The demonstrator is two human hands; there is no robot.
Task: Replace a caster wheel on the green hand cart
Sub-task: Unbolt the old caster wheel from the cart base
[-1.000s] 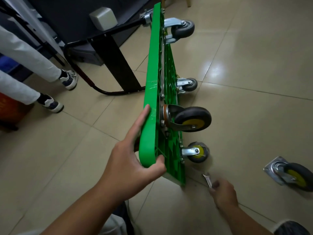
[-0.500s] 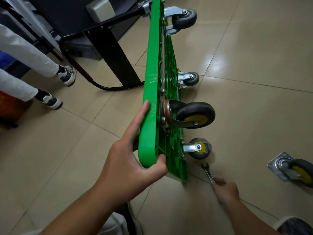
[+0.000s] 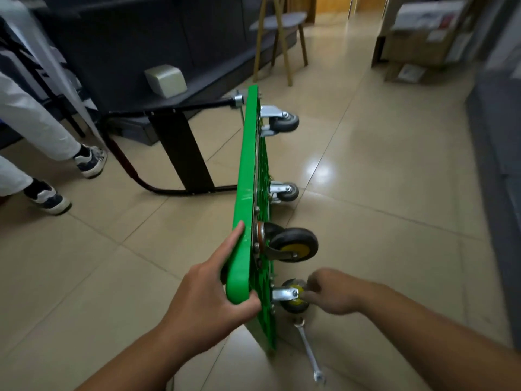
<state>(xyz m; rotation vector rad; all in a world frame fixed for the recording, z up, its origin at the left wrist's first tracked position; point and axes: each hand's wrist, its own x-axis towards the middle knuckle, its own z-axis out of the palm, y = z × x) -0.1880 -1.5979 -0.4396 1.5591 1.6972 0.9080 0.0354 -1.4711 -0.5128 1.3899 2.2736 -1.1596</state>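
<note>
The wrench [image 3: 308, 351] lay on the floor tiles just near the cart's lower corner. The right hand had let it go since half a second before. The left hand [image 3: 210, 301] still gripped the near end of the cart [image 3: 244, 198], thumb hooked round the rim and forefinger stretched along the deck side. The cart stood on its long edge as before, wheels facing right. The right hand [image 3: 334, 292] had risen to the small caster [image 3: 293, 299] at the near lower corner. Its fingers were curled at the yellow hub, but motion blur hid whether they gripped it or only touched. Above that sat the big caster [image 3: 293, 244], and farther along two grey casters [image 3: 285, 192]. The loose caster seen earlier at the right had left the view. Beyond, the black handle [image 3: 180, 153] rested on the floor, with a bystander's shoes [image 3: 90, 162] far left.
</note>
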